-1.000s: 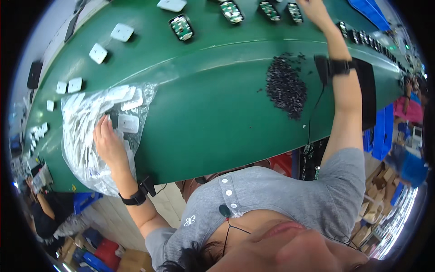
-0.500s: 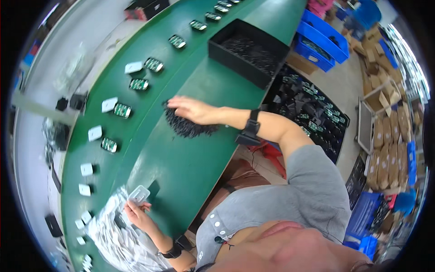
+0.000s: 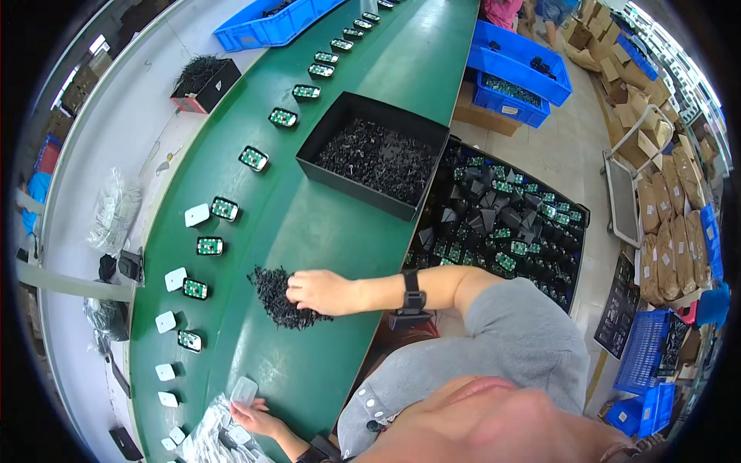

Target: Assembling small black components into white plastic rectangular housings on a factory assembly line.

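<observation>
A pile of small black parts (image 3: 272,301) lies on the green table. My right hand (image 3: 318,292) rests on its right side with fingers curled down into it; whatever lies between the fingertips is hidden. Lower left, my left hand (image 3: 258,421) grips a pale plastic cover (image 3: 245,390) by its lower end. Just beneath that hand, a clear plastic bag (image 3: 207,434) holds more pale pieces. To the left runs a row of black cases with green circuit boards (image 3: 195,288), with white covers (image 3: 176,278) beside several of them.
Beyond the pile stands a large black box (image 3: 355,202) of small black parts. Right of the table, a dark tray (image 3: 494,224) holds many boards and black pieces. Blue bins (image 3: 513,65) sit farther back. A trolley (image 3: 621,193) stands on the floor by brown packages.
The view has shifted, so the table things appear lower. My right hand has gone from lying flat with fingers stretched over the pile to curling into it. My left hand keeps the cover.
</observation>
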Demonstrator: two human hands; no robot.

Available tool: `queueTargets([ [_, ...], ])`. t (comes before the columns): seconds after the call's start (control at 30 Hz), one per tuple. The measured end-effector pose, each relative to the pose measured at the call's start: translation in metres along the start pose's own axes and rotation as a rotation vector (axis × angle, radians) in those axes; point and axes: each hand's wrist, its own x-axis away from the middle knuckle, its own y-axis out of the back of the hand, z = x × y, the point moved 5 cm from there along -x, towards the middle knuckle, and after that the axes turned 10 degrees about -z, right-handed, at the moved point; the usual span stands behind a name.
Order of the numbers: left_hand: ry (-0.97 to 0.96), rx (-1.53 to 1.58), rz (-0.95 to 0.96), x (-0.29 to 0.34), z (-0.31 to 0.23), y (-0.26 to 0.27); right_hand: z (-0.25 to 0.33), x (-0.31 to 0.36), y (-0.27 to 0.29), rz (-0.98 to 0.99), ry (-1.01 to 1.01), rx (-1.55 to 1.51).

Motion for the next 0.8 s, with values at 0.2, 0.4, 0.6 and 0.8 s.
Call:
queueTargets([
  [0.2,0.044,0.009,0.043,-0.002,0.006,0.000,0.009,-0.008,0.009,-0.137,0.018,-0.031],
  [0.4,-0.026,0.078,0.042,-0.002,-0.001,-0.002,0.022,-0.015,0.011,-0.214,0.065,0.026],
  [0.6,-0.061,0.064,0.180,-0.012,0.012,-0.006,0.030,-0.018,0.008,-0.213,0.033,0.102],
  [0.8,-0.068,0.051,0.174,-0.007,0.009,-0.012,0.030,-0.026,0.003,-0.288,-0.064,0.019],
])
